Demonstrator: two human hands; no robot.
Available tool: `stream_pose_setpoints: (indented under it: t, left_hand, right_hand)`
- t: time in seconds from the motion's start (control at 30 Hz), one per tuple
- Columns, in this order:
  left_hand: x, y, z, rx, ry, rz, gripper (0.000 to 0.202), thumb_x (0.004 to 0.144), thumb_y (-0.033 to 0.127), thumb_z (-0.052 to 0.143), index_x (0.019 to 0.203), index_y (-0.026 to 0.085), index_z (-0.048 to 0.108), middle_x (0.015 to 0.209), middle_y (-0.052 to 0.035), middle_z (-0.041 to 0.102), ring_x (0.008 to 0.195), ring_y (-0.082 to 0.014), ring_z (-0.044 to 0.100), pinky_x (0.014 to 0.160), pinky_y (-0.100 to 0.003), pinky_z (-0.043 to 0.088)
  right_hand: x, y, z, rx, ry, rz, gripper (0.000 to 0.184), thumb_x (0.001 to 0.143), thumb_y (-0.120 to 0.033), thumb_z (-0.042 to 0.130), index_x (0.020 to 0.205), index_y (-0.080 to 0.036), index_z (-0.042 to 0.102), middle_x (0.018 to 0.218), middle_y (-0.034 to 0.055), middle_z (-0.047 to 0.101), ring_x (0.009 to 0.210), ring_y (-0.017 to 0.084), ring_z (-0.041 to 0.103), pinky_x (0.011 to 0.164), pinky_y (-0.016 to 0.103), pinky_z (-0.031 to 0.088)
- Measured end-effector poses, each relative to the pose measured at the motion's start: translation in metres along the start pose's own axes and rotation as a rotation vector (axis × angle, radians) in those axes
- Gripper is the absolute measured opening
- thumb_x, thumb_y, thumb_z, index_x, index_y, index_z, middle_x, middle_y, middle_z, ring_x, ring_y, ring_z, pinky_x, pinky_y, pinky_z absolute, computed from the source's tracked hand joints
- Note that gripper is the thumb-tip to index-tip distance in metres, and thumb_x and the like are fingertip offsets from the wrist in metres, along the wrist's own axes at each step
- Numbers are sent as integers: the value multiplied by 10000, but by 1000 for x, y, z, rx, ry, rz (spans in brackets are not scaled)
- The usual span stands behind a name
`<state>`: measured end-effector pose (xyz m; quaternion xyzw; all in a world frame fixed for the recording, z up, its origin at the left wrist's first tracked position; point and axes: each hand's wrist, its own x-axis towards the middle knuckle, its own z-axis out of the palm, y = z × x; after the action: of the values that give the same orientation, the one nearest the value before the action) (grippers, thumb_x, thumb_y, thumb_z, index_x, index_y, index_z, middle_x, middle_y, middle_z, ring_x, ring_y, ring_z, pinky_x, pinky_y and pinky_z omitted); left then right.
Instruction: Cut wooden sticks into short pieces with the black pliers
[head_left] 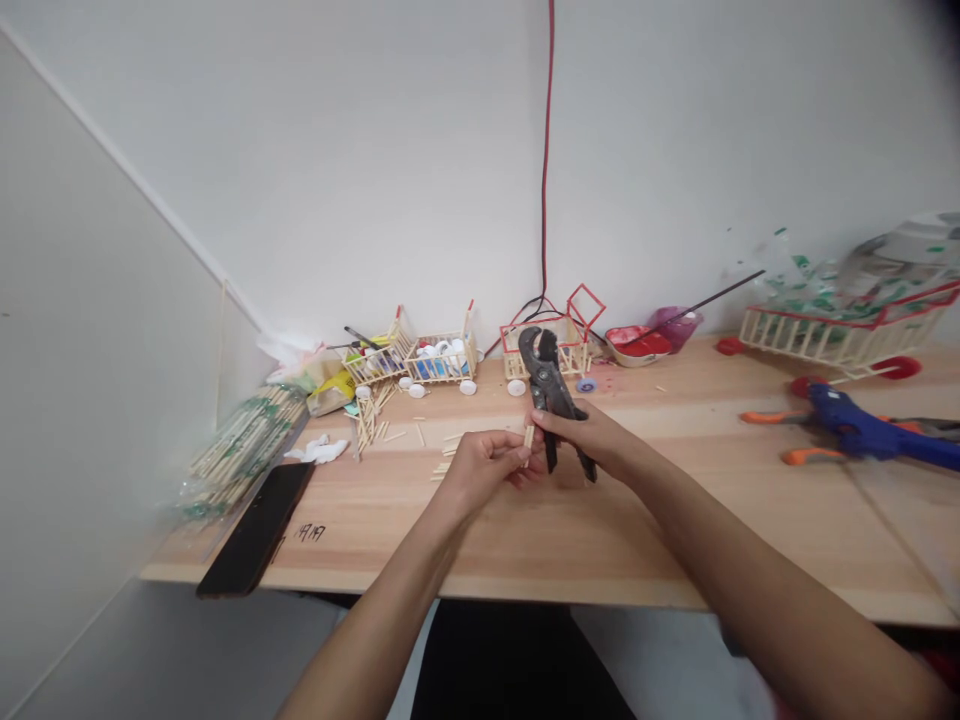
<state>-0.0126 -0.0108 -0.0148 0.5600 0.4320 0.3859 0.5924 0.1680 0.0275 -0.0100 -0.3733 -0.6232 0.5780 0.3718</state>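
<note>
Over the middle of the table, my left hand (pixel 484 468) pinches a short piece of pale wooden stick (pixel 529 440) between thumb and fingertips. Beside it, my right hand (pixel 592 435) is closed around a black hand cutter (pixel 551 375) whose hooked jaws point up and away from me. The right fingertips come close to the stick piece; whether they touch it I cannot tell. Several short cut sticks (pixel 448 450) lie just behind my left hand. Directly beyond the cutter stands a small stick cart (pixel 517 345) with red trim and wheels, partly hidden by the jaws.
Two small carts (pixel 441 365) (pixel 375 362) hold small items at the back left. Bagged sticks (pixel 247 440) and a black slab (pixel 259 530) lie left. A red paint dish (pixel 637 345) sits behind. To the right are a larger cart (pixel 825 335) and blue glue gun (pixel 862 425).
</note>
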Motion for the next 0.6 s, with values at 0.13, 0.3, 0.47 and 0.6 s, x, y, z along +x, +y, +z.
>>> stream_pose_setpoints:
  t: [0.13, 0.3, 0.47, 0.6]
  left_hand:
    - [-3, 3, 2, -8, -29, 6, 447, 662, 520, 768, 816, 106, 704, 754, -92, 720, 628, -140, 641, 587, -230, 472]
    - [-6, 4, 4, 25, -42, 19, 394, 698, 489, 740, 794, 111, 684, 735, -79, 708, 607, -131, 629, 589, -230, 481]
    - [-9, 15, -24, 282, 39, 73, 293, 821, 420, 618, 818, 132, 672, 804, -88, 721, 683, -159, 649, 608, -241, 471]
    - [-4, 16, -63, 850, 348, 191, 156, 837, 207, 560, 787, 155, 699, 774, -63, 705, 754, -179, 627, 709, -268, 440]
  right_hand:
    - [-2, -1, -2, -15, -50, 12, 428, 757, -575, 687, 685, -157, 631, 663, 33, 653, 631, 154, 603, 638, 276, 484]
    - [-2, 0, -2, -71, -121, -7, 422, 785, -568, 664, 682, -159, 642, 667, 36, 648, 639, 159, 596, 632, 277, 468]
    - [4, 8, -3, -31, -16, -36, 425, 800, -585, 646, 726, -168, 610, 696, 24, 602, 671, 153, 562, 627, 275, 443]
    - [8, 12, -5, 91, 74, -42, 424, 792, -588, 660, 812, -168, 604, 713, 14, 580, 665, 141, 538, 612, 269, 418]
